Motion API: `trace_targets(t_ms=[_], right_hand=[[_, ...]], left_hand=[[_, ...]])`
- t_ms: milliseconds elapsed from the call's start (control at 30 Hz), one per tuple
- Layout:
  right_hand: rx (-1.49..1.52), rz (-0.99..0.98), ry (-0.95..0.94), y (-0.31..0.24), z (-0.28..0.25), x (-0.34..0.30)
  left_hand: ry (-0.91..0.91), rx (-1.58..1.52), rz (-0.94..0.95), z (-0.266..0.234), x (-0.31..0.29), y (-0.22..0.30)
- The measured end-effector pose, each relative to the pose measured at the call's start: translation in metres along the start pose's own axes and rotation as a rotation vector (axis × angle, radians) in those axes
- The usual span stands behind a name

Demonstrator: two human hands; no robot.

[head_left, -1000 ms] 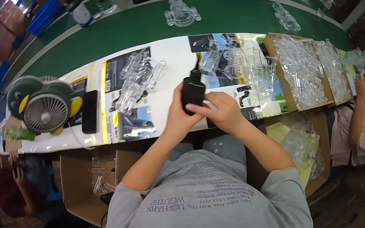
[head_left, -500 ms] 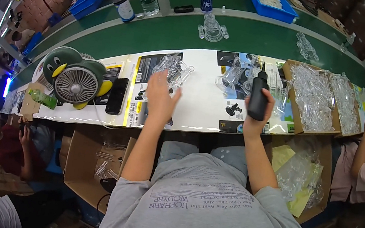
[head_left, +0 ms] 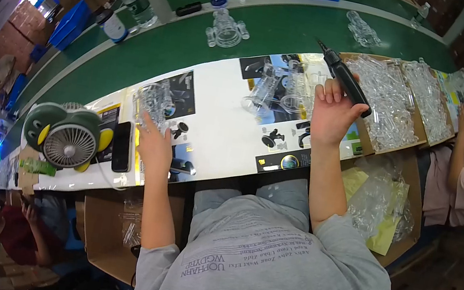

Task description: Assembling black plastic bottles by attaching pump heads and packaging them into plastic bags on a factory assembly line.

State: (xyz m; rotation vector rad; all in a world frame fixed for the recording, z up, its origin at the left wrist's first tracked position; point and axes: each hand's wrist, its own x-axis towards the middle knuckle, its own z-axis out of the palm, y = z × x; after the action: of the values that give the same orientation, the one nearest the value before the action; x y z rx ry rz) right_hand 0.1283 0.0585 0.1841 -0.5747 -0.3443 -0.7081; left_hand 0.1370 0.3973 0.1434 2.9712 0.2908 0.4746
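One bottle, right hand, near carton edge; open tabletop leftward.

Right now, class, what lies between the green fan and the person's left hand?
In the head view, a black phone lies between the green fan and the left hand.

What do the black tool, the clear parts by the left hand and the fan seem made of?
Black tool: probably plastic, smooth with a soft sheen. Clear parts: glass or hard plastic, transparent and glossy with bright glints; the look can't settle which. Fan: likely moulded plastic, judging by its rounded green shell and thin grille bars.
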Motion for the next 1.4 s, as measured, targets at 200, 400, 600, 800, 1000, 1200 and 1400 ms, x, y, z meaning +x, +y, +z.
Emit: trace_targets(t_ms=[200, 400, 600, 800, 1000, 1200, 1400], right_hand=[[0.119, 0.139, 0.079, -0.019, -0.019, 0.001], [0.127, 0.227, 0.113, -0.032, -0.023, 0.016], [0.008, 0.319, 0.122, -0.034, -0.031, 0.041], [-0.166, 0.423, 0.273, 0.011, 0.002, 0.069], [-0.461, 0.408, 0.105, 0.056, 0.027, 0.075], [-0.862, 0.094, -0.15, 0.074, 0.015, 0.053], [-0.908, 0.058, -0.166, 0.073, 0.015, 0.044]], left_hand=[[0.192, -0.194, 0.782, -0.019, 0.05, 0.083], [-0.006, -0.2, 1.38, 0.03, 0.098, 0.158], [-0.113, -0.333, 1.481, 0.034, 0.077, 0.163], [-0.106, -0.999, 0.786, 0.037, 0.057, 0.131], [-0.238, -1.477, 0.35, 0.054, 0.067, 0.113], [-0.21, -1.299, 0.319, 0.058, 0.07, 0.104], [-0.233, -1.295, 0.279, 0.051, 0.071, 0.106]])
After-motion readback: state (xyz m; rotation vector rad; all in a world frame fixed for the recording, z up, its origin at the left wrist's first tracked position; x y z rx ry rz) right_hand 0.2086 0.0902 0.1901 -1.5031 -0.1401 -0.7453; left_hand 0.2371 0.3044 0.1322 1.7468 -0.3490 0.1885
